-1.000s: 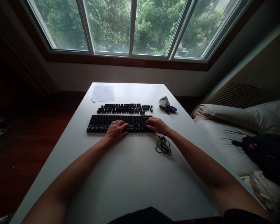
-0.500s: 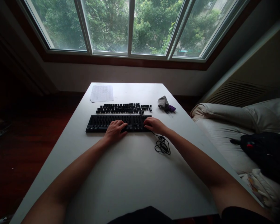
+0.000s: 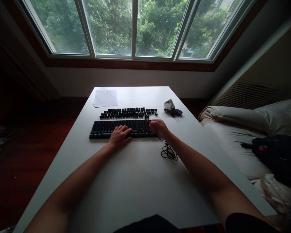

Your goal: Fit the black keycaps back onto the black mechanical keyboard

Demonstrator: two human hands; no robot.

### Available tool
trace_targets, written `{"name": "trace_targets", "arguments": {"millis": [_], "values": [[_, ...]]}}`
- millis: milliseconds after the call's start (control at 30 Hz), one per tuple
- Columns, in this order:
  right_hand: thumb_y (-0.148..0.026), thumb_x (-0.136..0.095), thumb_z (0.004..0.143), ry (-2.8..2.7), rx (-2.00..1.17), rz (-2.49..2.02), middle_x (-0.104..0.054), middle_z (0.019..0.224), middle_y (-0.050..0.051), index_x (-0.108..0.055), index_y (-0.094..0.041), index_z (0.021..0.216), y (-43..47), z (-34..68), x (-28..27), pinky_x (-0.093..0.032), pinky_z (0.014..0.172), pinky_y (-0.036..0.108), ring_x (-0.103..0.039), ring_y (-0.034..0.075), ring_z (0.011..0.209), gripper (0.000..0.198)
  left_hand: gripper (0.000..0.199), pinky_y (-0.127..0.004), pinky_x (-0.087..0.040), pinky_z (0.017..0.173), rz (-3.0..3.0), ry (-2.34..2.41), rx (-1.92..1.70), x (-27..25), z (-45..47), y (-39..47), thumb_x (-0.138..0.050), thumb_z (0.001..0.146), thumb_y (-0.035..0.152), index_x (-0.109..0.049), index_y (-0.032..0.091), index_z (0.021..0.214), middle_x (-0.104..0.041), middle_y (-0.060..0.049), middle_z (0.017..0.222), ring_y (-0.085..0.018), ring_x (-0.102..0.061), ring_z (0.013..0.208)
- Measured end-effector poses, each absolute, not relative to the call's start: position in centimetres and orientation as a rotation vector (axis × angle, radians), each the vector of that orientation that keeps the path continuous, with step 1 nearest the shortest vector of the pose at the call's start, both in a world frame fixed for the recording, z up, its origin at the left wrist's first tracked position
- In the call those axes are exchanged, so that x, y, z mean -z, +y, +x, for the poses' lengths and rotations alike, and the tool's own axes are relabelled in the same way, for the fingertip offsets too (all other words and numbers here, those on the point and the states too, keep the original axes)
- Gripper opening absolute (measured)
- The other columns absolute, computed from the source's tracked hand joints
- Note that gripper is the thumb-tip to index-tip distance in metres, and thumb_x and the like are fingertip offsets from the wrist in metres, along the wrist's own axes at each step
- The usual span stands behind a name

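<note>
A black keyboard [image 3: 102, 131] lies across the white table in front of me. My left hand [image 3: 120, 135] rests flat on its middle part, fingers stretched out and apart. Over the keyboard's right end, my right hand [image 3: 158, 127] is closed, its fingers curled in; what they may hold is too small or hidden to make out. Just beyond the keyboard stand rows of loose black keycaps [image 3: 126, 113]. A coiled black cable [image 3: 169, 152] lies beneath and beside my right wrist.
On the white table [image 3: 135, 181], a printed paper sheet [image 3: 105, 98] lies at the far left. A grey cloth [image 3: 169, 106] and a purple bundle [image 3: 178, 112] sit at the right. Beyond the table's right edge is a pale couch [image 3: 232, 142] with a dark bag [image 3: 278, 155].
My right hand has shifted slightly up and its fingers have curled tighter, turning over the keyboard's right end. My left hand stays in place on the keyboard.
</note>
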State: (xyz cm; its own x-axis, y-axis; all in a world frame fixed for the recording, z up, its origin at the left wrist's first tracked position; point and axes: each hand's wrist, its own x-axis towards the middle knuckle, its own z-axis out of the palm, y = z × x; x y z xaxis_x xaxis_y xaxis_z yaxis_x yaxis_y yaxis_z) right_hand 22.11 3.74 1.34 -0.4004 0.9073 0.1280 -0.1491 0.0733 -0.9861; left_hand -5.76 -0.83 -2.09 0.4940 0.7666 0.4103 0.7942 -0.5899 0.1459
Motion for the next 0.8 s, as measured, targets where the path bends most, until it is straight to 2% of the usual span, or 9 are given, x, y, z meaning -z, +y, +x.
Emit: {"name": "trace_targets", "arguments": {"millis": [133, 300, 400, 533, 633, 800], "values": [[-0.039, -0.068, 0.077, -1.498, -1.547, -0.910, -0.029, 0.048, -0.008, -0.032, -0.022, 0.054, 3.7, 21.3, -0.1, -0.016, 0.044, 0.024, -0.020, 0.006, 0.045, 0.046, 0.042, -0.044, -0.043, 0.092, -2.674, -1.346, 0.682, 2.2, -5.7, -1.0, -0.063, 0.090, 0.037, -0.061, 0.025, 0.130, -0.061, -0.011, 0.119, -0.028, -0.054, 0.108], [-0.045, -0.065, 0.081, -1.588, -1.442, -0.981, -0.029, 0.051, -0.009, -0.032, -0.022, 0.059, 4.3, 21.6, 0.0, -0.019, 0.046, 0.024, -0.023, 0.007, 0.046, 0.046, 0.043, -0.044, -0.044, 0.093, -2.678, -1.338, 0.693, 2.2, -5.6, -1.0, -0.063, 0.089, 0.035, -0.061, 0.025, 0.131, -0.061, -0.010, 0.119, -0.028, -0.055, 0.107], [-0.048, -0.061, 0.085, -1.707, -1.142, -1.054, -0.034, 0.055, -0.007, -0.037, -0.021, 0.061, 5.7, 22.8, -0.8, -0.025, 0.050, 0.024, -0.030, 0.009, 0.051, 0.044, 0.043, -0.044, -0.045, 0.092, -2.677, -1.333, 0.706, 2.2, -5.4, -1.0, -0.062, 0.090, 0.034, -0.061, 0.026, 0.131, -0.061, -0.010, 0.118, -0.028, -0.056, 0.107], [-0.043, -0.062, 0.086, -1.901, -0.613, -1.308, -0.056, 0.065, -0.002, -0.054, -0.020, 0.070, 9.0, 24.6, -1.4, -0.036, 0.060, 0.026, -0.049, 0.013, 0.062, 0.029, 0.040, -0.044, -0.046, 0.092, -2.685, -1.308, 0.713, 2.3, -5.1, -1.1, -0.059, 0.092, 0.033, -0.061, 0.024, 0.131, -0.062, -0.010, 0.120, -0.028, -0.056, 0.109], [-0.036, -0.064, 0.086, -2.056, -0.460, -1.471, -0.069, 0.079, 0.002, -0.066, -0.020, 0.086, 11.3, 25.4, -1.3, -0.040, 0.064, 0.026, -0.059, 0.016, 0.070, 0.015, 0.038, -0.043, -0.047, 0.093, -2.712, -1.286, 0.713, 2.3, -5.0, -0.8, -0.058, 0.093, 0.033, -0.062, 0.025, 0.130, -0.062, -0.010, 0.120, -0.027, -0.056, 0.110], [-0.025, -0.061, 0.088, -2.242, -0.221, -1.538, -0.071, 0.093, 0.005, -0.070, -0.021, 0.095, 13.3, 24.8, -0.7, -0.044, 0.073, 0.028, -0.062, 0.019, 0.083, 0.012, 0.038, -0.043, -0.049, 0.092, -2.749, -1.265, 0.701, 2.1, -4.6, 0.1, -0.060, 0.092, 0.034, -0.062, 0.026, 0.129, -0.062, -0.009, 0.119, -0.026, -0.057, 0.107]]}}
